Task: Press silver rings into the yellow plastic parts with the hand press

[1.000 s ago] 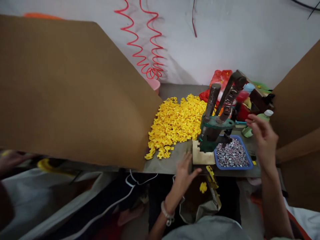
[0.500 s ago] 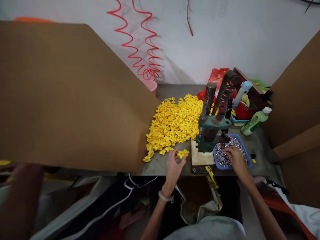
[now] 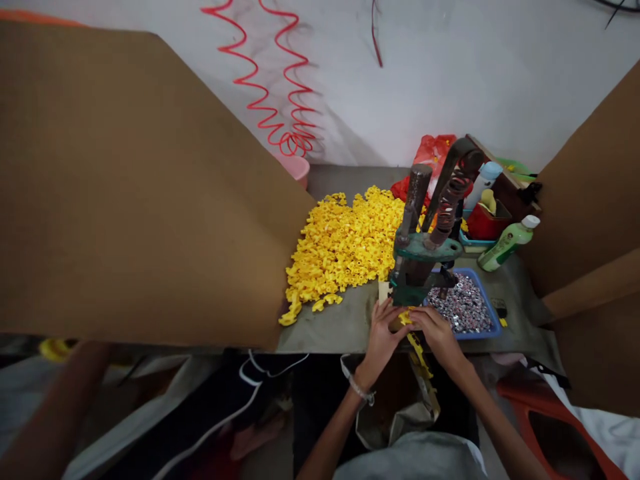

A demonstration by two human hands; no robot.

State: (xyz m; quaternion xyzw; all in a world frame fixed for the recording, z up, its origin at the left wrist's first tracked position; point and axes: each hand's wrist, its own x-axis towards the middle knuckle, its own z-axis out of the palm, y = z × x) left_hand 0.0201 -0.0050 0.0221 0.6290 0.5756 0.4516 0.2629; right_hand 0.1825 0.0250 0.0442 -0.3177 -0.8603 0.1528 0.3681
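Note:
Just in front of the hand press (image 3: 425, 250), my two hands meet at the table's front edge. Pinched in my left hand (image 3: 381, 339) is a small yellow plastic piece (image 3: 405, 317). The fingertips of my right hand (image 3: 441, 335) are closed together at the right side of that piece; anything small between them is hidden. To the right of the press, a blue tray (image 3: 495, 327) holds a mass of small shiny metal parts (image 3: 463, 307). Behind my left hand spreads a heap of yellow plastic pieces (image 3: 347, 240).
Cardboard panels (image 3: 150, 193) stand left and right. A green bottle (image 3: 509, 243) and a red box (image 3: 487, 221) are behind the tray. Below the edge, an open bag (image 3: 380, 413) hangs near yellow pieces (image 3: 420, 357). Another person's arm (image 3: 65, 407) shows at lower left.
My right hand has left the tray of metal parts and moved left to the yellow piece. My left hand has carried that piece right, to the front of the press.

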